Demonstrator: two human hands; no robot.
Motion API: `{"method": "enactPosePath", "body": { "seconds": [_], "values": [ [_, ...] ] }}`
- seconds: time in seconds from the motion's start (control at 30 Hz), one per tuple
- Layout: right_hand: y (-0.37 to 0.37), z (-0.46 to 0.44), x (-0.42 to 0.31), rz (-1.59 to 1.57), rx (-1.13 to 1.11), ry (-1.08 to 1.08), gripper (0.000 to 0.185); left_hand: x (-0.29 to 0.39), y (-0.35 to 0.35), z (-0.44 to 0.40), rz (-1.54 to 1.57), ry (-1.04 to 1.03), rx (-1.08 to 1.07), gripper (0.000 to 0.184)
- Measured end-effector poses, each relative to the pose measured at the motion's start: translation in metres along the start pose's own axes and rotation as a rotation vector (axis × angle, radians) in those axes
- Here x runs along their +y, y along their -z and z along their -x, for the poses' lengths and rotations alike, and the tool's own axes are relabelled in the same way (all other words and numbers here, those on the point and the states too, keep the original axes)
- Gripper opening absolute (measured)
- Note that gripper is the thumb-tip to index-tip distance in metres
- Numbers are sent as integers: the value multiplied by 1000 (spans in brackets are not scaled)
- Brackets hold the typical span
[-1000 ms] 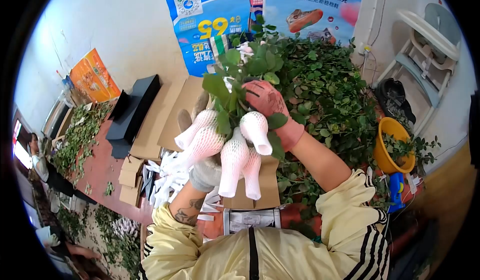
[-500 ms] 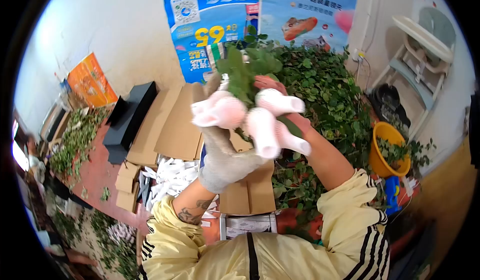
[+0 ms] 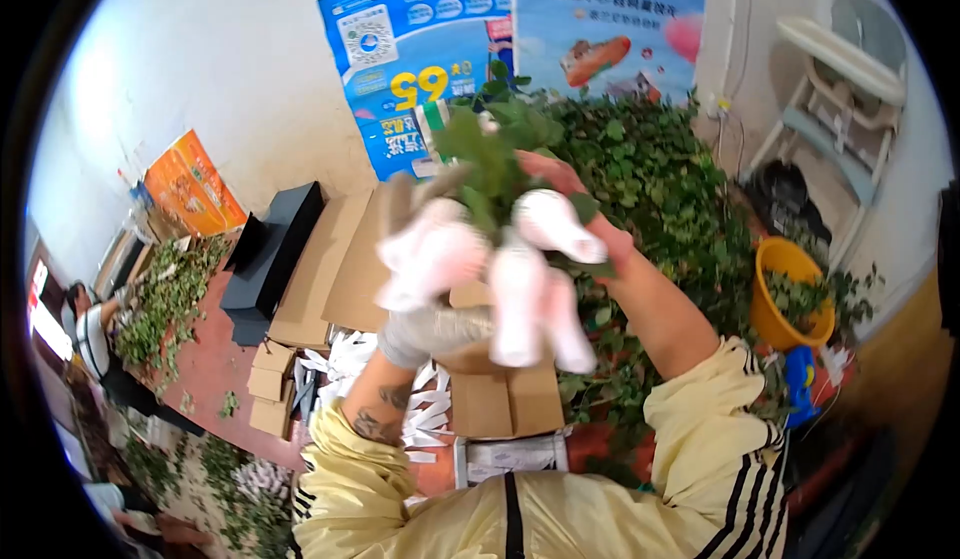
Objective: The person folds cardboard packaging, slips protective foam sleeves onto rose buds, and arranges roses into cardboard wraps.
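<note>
A bunch of leafy flower stems (image 3: 482,159) is held up in front of me, their heads covered by pale pink sleeves (image 3: 517,304) that point down toward me. My left hand (image 3: 430,327), in a grey glove, curls round the left side of the bunch beside two sleeved heads (image 3: 430,259). On the far side, my right hand (image 3: 560,179) grips the stems among the leaves. Sleeves and leaves partly hide the fingers of both hands. Below them lies an opened cardboard box (image 3: 508,399).
A large heap of leafy stems (image 3: 650,159) covers the right of the table. White paper strips (image 3: 428,409), a black box (image 3: 270,259) and cardboard lie left. A yellow bucket (image 3: 790,299) stands right, a high chair (image 3: 845,109) behind it. A person (image 3: 95,329) is far left.
The sleeved heads have tipped lower toward me and swung slightly, blurring a little. Both hands still hold the bunch. My view has shifted slightly.
</note>
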State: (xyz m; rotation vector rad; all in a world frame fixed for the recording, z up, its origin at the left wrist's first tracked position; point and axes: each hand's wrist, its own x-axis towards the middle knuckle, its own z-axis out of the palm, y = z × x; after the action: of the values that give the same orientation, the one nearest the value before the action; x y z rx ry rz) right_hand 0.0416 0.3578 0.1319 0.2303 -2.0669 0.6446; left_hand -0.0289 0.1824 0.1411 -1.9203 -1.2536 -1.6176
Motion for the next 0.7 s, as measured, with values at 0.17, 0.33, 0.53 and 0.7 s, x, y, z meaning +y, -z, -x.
{"method": "enactPosePath", "body": {
  "seconds": [0.17,0.33,0.53,0.7],
  "values": [
    [34,1,14,-434,222,-253,38,-40,10,-31,99,69,-119,55],
    [57,12,33,-820,424,-409,38,-44,-12,-68,664,289,237,58],
    [84,32,56,-946,695,-463,38,-78,-32,-81,581,319,421,46],
    [164,49,73,-890,887,-404,39,-141,28,-73,172,568,138,31]
  ]
}}
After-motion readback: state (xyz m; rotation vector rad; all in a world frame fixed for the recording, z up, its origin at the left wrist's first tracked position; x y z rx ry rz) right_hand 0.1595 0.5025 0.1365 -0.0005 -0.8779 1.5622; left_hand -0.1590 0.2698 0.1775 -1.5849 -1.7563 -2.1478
